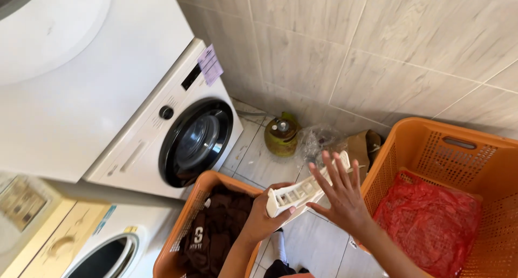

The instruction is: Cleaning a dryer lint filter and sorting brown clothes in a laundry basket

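Left hand (263,216): fingers curled and clamped around the near end of a white compartmented tray (307,190), held above the tiled floor (318,245) between two orange laundry baskets. Right hand (340,194): fingers (330,167) straight and spread wide apart, palm laid against the tray's far side, gripping nothing. Left basket (186,224): dark clothes. Right basket (426,148): red cloth (429,224). Behind: white front-loading washing machine (178,127), small green gas cylinder (281,135).
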